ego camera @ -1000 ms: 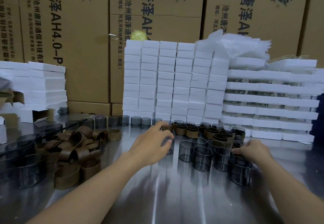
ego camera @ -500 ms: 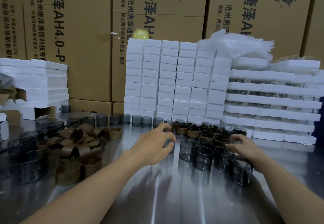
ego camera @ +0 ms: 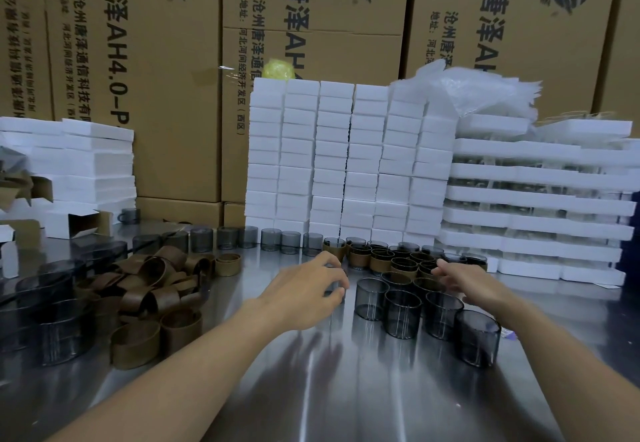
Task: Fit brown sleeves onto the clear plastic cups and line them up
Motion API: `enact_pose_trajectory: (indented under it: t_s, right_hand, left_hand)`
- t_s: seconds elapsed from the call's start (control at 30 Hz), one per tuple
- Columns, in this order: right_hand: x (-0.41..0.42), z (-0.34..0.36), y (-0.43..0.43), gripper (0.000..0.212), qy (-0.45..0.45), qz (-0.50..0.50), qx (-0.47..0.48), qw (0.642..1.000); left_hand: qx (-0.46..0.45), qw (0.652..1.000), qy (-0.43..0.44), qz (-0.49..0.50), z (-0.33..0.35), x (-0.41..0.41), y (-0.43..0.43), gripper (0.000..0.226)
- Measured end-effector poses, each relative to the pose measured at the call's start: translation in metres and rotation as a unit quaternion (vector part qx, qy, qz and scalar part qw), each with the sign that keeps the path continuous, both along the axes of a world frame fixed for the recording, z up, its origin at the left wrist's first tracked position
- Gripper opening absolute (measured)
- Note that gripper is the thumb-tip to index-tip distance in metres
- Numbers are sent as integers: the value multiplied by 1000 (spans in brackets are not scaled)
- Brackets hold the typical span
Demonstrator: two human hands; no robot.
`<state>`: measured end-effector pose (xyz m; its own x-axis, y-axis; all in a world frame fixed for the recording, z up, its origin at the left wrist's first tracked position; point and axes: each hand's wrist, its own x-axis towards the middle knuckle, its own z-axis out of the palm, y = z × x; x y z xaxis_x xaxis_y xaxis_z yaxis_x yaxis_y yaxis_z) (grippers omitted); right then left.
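On the steel table (ego camera: pixel 311 389) in front of you, your left hand (ego camera: pixel 304 289) curls over a bare smoky-clear cup (ego camera: pixel 337 291), fingers closed around its wall, just left of the cluster of unsleeved cups (ego camera: pixel 403 313). Your right hand (ego camera: pixel 464 280) hovers with fingers spread over the sleeved cups (ego camera: pixel 381 261); whether it touches any, you cannot tell from this view. You look to be at the pick-up step: one cup in hand, no sleeve on it yet. Next you will likely need a brown sleeve from the loose pile (ego camera: pixel 149 285) well to your left, slid down squarely over the cup, before setting it beside the sleeved group.
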<state>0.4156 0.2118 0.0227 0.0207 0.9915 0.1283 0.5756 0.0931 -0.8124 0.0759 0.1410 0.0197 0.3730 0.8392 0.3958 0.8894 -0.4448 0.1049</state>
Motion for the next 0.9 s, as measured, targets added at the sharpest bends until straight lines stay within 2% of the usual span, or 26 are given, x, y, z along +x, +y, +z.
enact_pose_trajectory:
  t_s: [0.07, 0.13, 0.23, 0.4, 0.53, 0.67, 0.77, 0.9]
  right_hand:
    - [-6, 5, -1, 44, -21, 15, 1, 1000]
    - [-13, 6, -4, 47, -86, 3, 40, 996]
    - [-28, 9, -9, 36, -192, -31, 146, 970]
    - [-72, 18, -27, 33, -303, 14, 221, 927]
    - [-114, 10, -43, 45, -353, 97, 213, 906]
    - [-140, -2, -54, 61, -427, 144, 175, 875]
    - [-149, -6, -59, 59, -459, 153, 178, 857]
    - [-148, -4, -59, 66, -460, 134, 197, 856]
  left_hand:
    - [-4, 1000, 2, 0, 0, 0, 0, 29]
    - [-13, 1000, 8, 3, -1, -1, 0, 29]
    - [-32, 999, 8, 17, -2, -3, 1, 29]
    - [-31, 996, -12, 84, -8, -19, 11, 32]
    - [-40, 985, 10, 166, -13, -37, 21, 36]
    - [-119, 957, 49, 260, -10, -48, 29, 48]
    - [-152, 957, 17, 248, -14, -53, 30, 54]
    - [-106, 983, -37, 148, -21, -48, 27, 69]
